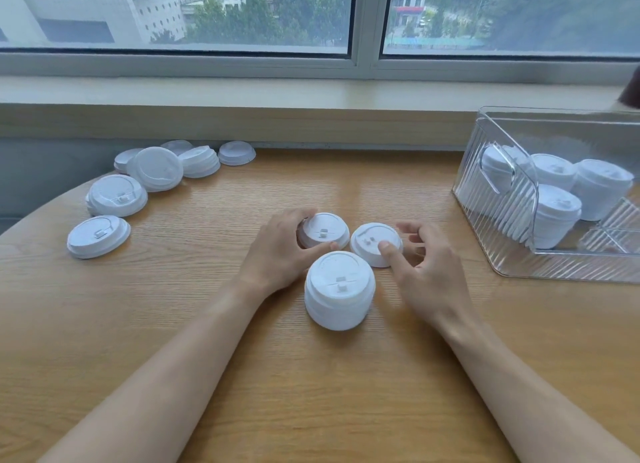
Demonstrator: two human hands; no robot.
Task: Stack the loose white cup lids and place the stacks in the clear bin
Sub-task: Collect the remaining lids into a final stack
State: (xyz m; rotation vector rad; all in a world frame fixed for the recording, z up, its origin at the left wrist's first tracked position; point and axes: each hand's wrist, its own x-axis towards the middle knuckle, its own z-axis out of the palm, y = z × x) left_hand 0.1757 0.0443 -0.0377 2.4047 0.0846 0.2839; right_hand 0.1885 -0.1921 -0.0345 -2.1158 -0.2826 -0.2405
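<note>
Cup lids [323,230], frame centre: light, thin, slippery plastic; grip by rim. Left hand [277,251] curls round one; right hand [420,265] spread, thumb touching another [375,242].

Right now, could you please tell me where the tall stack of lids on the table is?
In the head view, the tall stack stands on the table at centre, between the left hand and right hand.

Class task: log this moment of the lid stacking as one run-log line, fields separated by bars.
left hand grips lid | right hand touches second lid | stack between hands | clear bin holds stacks | loose lids remain on table
</note>
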